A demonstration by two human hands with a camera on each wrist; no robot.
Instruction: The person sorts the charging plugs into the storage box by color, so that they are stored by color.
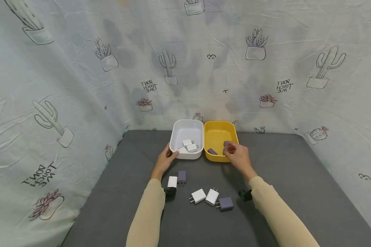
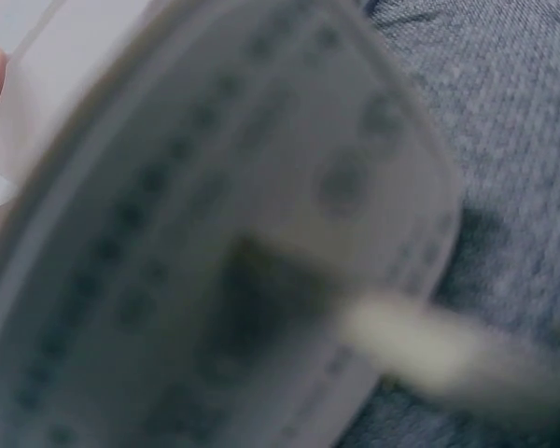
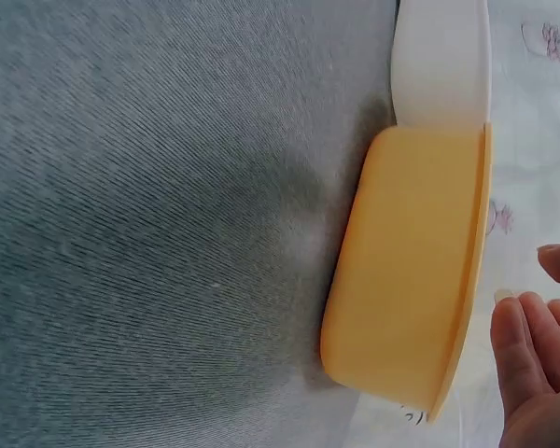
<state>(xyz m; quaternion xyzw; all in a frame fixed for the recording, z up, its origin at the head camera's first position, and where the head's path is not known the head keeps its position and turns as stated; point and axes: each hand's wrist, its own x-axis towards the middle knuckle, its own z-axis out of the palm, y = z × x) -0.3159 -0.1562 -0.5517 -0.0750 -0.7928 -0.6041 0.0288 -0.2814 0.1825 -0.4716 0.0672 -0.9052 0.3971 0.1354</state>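
My left hand (image 1: 164, 158) grips the near left corner of a white bin (image 1: 187, 155), its thumb along the front wall. Several white chargers (image 1: 191, 148) lie inside that bin. Over the near right part of a yellow bin (image 1: 215, 158) is my right hand (image 1: 237, 156), thumb and fingers apart with nothing between them in the right wrist view. One purple charger (image 1: 212, 151) lies in the yellow bin, and more purple shows beside the right fingertips. A blurred white charger (image 2: 355, 177) fills much of the left wrist view.
On the grey table (image 1: 126, 206), a white charger (image 1: 172, 181) and a purple charger (image 1: 181, 176) lie near the left wrist. Two more white chargers (image 1: 198, 196) and another purple charger (image 1: 226, 204) lie between the forearms. A patterned curtain (image 1: 204, 75) hangs behind the bins.
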